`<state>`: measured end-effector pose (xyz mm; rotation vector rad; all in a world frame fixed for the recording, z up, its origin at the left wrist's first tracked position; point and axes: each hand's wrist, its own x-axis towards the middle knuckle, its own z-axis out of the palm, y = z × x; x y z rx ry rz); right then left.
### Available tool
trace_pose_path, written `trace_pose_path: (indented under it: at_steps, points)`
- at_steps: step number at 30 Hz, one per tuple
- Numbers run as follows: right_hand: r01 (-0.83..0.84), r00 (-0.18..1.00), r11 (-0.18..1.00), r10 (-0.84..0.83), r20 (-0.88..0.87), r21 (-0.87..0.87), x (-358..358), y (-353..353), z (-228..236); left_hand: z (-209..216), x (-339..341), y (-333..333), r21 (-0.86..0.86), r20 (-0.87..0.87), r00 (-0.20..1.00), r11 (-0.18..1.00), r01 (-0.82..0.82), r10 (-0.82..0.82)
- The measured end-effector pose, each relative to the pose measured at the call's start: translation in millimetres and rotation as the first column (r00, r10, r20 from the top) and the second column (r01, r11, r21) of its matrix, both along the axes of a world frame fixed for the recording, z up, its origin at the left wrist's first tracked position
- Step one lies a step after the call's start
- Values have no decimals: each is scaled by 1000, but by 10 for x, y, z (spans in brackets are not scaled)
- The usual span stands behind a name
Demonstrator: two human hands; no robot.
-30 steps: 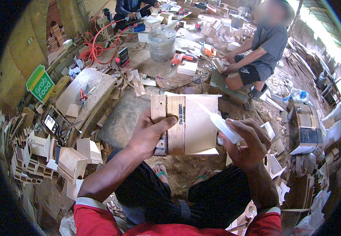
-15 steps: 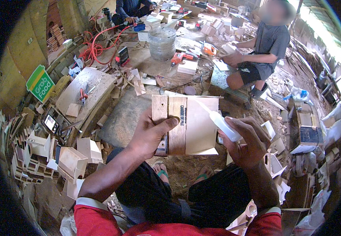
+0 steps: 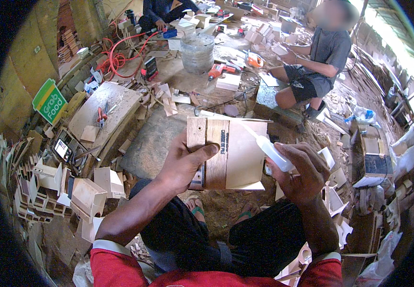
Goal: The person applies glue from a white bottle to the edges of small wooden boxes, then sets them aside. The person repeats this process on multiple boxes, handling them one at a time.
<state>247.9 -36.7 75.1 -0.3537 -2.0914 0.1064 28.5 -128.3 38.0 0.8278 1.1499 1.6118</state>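
Observation:
My left hand [image 3: 184,160] grips the left end of a small wooden box [image 3: 245,158], thumb on its front and the other fingers mostly hidden behind. The box has a darker wood strip with black print across its left part, and thin pale panels stand out along its top and bottom edges. In my right hand [image 3: 304,173] is a white squeeze bottle [image 3: 275,154] with a long thin nozzle. The bottle is tilted, its nozzle pointing up and left to the inner side of the box's top panel. Whether the tip touches the wood I cannot tell.
Assembled wooden boxes [image 3: 88,195] lie at my left. Pliers [image 3: 102,116] rest on a board [image 3: 116,103]. Ahead are a clear plastic tub [image 3: 197,53], an orange-red power tool [image 3: 220,70] and a red hose [image 3: 116,60]. A co-worker [image 3: 324,57] sits at the far right, another farther back.
The box and bottle have shifted very slightly to the right and down. My grip on both is unchanged. The seated co-worker's hands have moved up a little.

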Motion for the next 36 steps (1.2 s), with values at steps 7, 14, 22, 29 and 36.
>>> trace_pose_path:
  at_steps: [7, 14, 22, 29, 36]
  points:
    - [11, 1000, 1000, -11, 17, 15, -1, -11, 29, -7, -2, 4, -7, 30, 1000, 1000, 1, 0]
    - [-31, 999, 975, 22, -41, -220, 19, -28, 27, -70, -92, 41, 19, 4, 986, 986, -166, 166]
    - [-81, 975, 936, 145, 166, -343, 28, 59, -5, -24, -219, 9, 133, -27, 975, 968, -214, 219]
    - [-126, 966, 933, 193, 174, -338, 8, 48, -19, -8, -209, 8, 158, -21, 979, 967, -198, 204]
    - [-107, 960, 924, 192, 204, -367, 8, 17, 0, -9, -203, 5, 167, 7, 980, 966, -197, 198]
